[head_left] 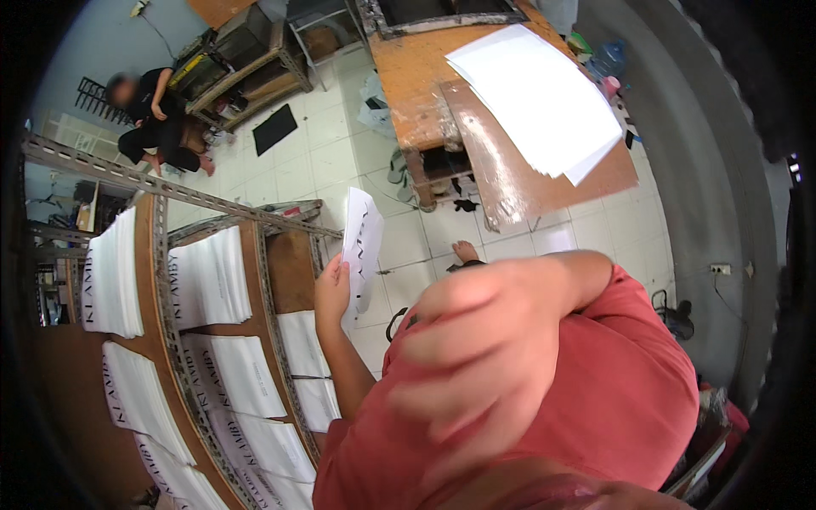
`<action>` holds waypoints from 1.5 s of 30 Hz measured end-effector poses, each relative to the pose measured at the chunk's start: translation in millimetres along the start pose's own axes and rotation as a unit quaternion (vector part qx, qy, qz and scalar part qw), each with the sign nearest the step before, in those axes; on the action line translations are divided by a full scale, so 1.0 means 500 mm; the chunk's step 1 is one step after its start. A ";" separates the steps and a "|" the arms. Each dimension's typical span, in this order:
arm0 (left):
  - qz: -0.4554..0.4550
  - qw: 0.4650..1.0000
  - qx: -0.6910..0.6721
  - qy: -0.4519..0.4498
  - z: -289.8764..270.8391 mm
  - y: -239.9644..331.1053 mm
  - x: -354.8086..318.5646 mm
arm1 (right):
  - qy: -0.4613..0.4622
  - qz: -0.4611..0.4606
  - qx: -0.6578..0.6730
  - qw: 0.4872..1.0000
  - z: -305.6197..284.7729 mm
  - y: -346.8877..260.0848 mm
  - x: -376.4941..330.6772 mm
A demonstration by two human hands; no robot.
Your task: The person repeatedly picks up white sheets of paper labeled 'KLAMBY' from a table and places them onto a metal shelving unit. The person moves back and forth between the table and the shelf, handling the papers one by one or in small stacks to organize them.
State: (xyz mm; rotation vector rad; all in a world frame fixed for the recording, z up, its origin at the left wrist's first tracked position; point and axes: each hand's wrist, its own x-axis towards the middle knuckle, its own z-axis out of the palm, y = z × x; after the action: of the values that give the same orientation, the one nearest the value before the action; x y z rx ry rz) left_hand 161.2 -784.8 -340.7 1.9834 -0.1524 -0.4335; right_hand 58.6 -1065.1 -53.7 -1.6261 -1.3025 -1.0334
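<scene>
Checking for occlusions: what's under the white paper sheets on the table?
A brown board shows past the lower edges of the white paper sheets; the wooden table shows at their upper left. Anything else directly beneath them is covered.

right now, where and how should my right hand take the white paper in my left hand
Probably by its free right edge, pinched from the right: the white paper looks thin and slightly curved, your left hand grips its left edge, and your right hand is on that open side.
</scene>
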 end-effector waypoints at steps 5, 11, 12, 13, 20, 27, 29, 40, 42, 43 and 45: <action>-0.028 0.992 -0.076 0.098 0.033 0.086 0.050 | -0.066 0.562 0.036 0.823 -0.120 0.174 -0.310; -0.041 0.938 -0.246 0.240 0.081 0.138 0.086 | -0.412 0.816 0.088 0.397 -0.219 0.276 -0.760; -0.037 0.924 -0.268 0.271 0.092 0.146 0.088 | -0.412 0.825 0.108 0.373 -0.229 0.275 -0.777; -0.033 0.908 -0.290 0.301 0.102 0.152 0.091 | -0.412 0.833 0.128 0.347 -0.234 0.275 -0.792; -0.049 0.855 -0.333 0.395 0.167 0.206 0.100 | -0.397 0.847 0.129 0.330 -0.242 0.292 -0.813; -0.041 0.848 -0.350 0.397 0.212 0.242 0.130 | -0.409 0.834 0.136 0.344 -0.255 0.304 -0.804; -0.042 0.855 -0.345 0.386 0.213 0.259 0.144 | -0.406 0.832 0.139 0.351 -0.259 0.306 -0.809; -0.027 0.879 -0.283 0.383 0.215 0.275 0.172 | -0.390 0.831 0.137 0.373 -0.259 0.297 -0.814; -0.031 0.879 -0.276 0.387 0.218 0.278 0.172 | -0.402 0.832 0.132 0.359 -0.258 0.301 -0.813; -0.034 0.877 -0.275 0.391 0.219 0.280 0.170 | -0.409 0.832 0.129 0.353 -0.258 0.303 -0.811; -0.038 0.874 -0.275 0.399 0.221 0.285 0.168 | -0.410 0.831 0.140 0.349 -0.260 0.305 -0.809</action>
State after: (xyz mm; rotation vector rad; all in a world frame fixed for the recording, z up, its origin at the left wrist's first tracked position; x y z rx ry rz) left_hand 210.7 -966.0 -275.1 1.4557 0.5213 0.2997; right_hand 137.3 -1345.8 -398.1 -1.9702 0.3453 1.3487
